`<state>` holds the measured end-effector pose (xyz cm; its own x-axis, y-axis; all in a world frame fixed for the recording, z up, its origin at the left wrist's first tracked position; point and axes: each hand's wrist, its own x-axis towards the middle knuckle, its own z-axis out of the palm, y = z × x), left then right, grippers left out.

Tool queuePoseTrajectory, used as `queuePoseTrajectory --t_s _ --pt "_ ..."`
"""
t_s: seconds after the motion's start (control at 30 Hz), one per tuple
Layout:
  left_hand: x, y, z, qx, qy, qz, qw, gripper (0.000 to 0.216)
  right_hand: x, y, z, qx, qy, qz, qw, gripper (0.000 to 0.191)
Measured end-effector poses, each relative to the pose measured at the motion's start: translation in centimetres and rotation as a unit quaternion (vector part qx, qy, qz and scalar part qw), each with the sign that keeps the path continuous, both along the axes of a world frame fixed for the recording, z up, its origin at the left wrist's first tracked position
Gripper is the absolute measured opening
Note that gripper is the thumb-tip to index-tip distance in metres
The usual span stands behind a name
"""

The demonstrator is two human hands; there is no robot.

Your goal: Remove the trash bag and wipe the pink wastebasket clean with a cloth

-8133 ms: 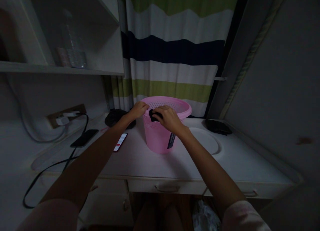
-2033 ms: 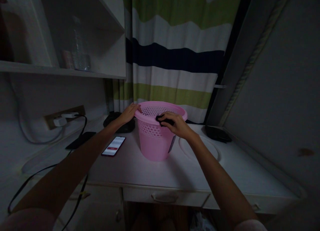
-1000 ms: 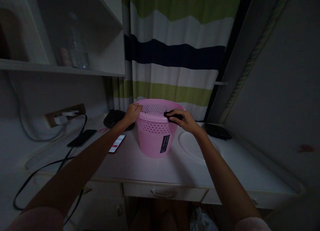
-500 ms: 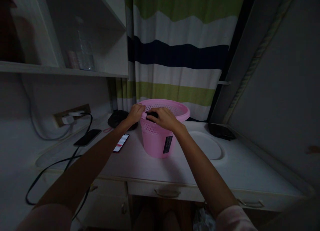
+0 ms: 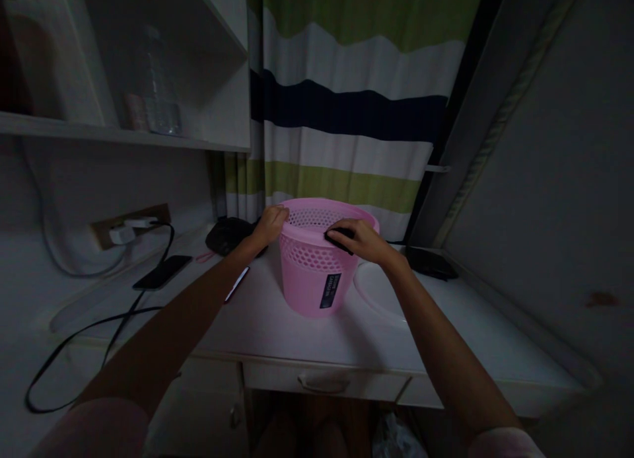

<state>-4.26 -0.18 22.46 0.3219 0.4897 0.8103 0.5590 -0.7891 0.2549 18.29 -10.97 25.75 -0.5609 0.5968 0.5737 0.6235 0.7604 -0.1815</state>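
The pink basket [image 5: 317, 273], round with a perforated upper wall and a dark label, stands upright on the white desk [image 5: 277, 326]. The left hand [image 5: 270, 223] grips its left rim. The right hand [image 5: 359, 240] presses a small black cloth [image 5: 337, 238] against the right rim, fingers curled over it.

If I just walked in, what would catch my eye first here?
The bright pink basket in the middle of the white desk, glowing in a dim room. The left hand holds its rim while the right hand presses a small black thing there. Behind hangs a striped curtain.
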Motion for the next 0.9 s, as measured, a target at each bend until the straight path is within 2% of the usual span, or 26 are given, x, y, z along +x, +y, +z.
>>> queuePoseTrajectory --t_s 0.1,0.27,0.37,0.43,0.53,0.73,0.9 --pt "0.0 0.4 -0.1 0.009 0.019 0.012 1.000 0.027 -2.1 -0.1 0.1 0.020 -0.043 -0.047 0.998 0.033" --pt "-0.7 1.1 -0.6 0.053 0.079 0.044 0.994 0.024 -7.1 -0.8 0.0 0.068 -0.121 -0.201 0.970 0.048" --pt "-1.1 1.1 -0.5 0.070 0.113 0.049 0.990 0.024 -8.8 -1.0 -0.1 0.097 -0.135 -0.230 0.959 0.051" --pt "-1.2 0.9 -0.3 0.064 0.130 0.046 0.988 0.025 -8.5 -1.1 -0.1 0.101 -0.135 -0.215 0.962 0.049" --pt "-0.9 0.6 0.2 0.051 0.135 0.046 0.988 0.026 -6.4 -0.9 0.0 0.080 -0.119 -0.170 0.975 0.042" --pt "-0.4 0.5 0.5 0.001 0.092 0.008 0.996 0.028 0.7 -0.5 0.3 0.014 -0.039 0.009 0.999 0.030" --pt "-0.3 0.5 0.4 -0.023 0.044 -0.001 0.999 0.028 3.3 -0.3 0.2 -0.025 0.010 0.047 0.999 0.026"
